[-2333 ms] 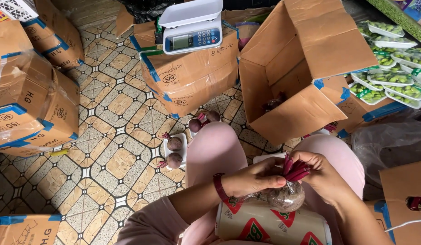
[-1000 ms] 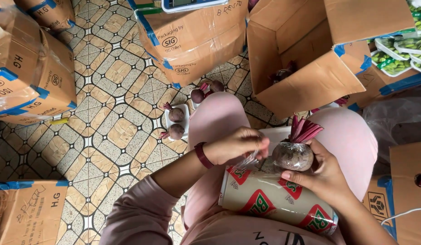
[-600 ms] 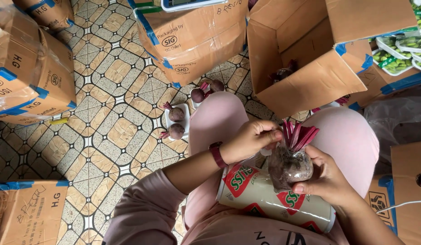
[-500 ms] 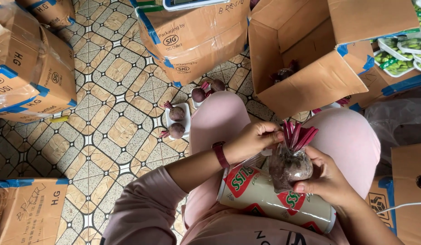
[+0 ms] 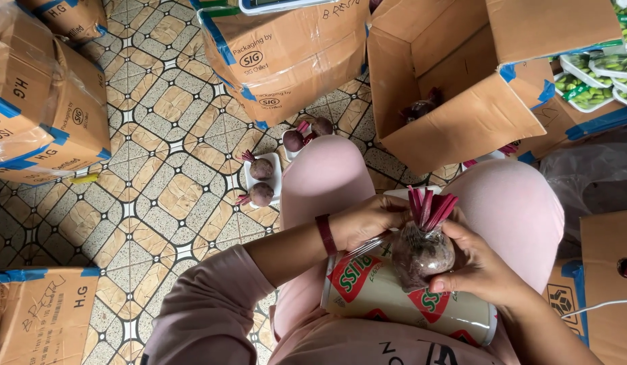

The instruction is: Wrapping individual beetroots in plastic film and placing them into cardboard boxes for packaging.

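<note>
While she sits low over her lap, everything close to her is held tight and everything spare is pushed outward.

Right hand: the right hand (image 5: 479, 267), low and right of centre, cups a wrapped beetroot (image 5: 423, 250) from below, fingers curled round it so it cannot roll.
Left hand: the left hand (image 5: 367, 222) is closed on the clear film at the beetroot's left side, drawing it taut; a dark band sits on that wrist.
Beetroot: centre of the frame, stalks upward, resting just above the film roll.
Film roll: the big roll (image 5: 395, 304) lies crosswise on her thighs, low in the frame, so the sheet feeds straight up to the hands.
Knees: pink-clad knees spread to either side cradle the roll; its right end sticks out past the leg, unsupported.
Trays: two small white trays (image 5: 271, 181) with bare beetroots sit on the tiled floor (image 5: 165, 135) just left of her knee, within easy reach.
Open box: the carton (image 5: 455, 81), upper right, gapes toward her, dark roots inside.
Room: sealed cartons (image 5: 286, 54) crowd the upper and left edges; the tiles left of centre give the only free passage.
</note>
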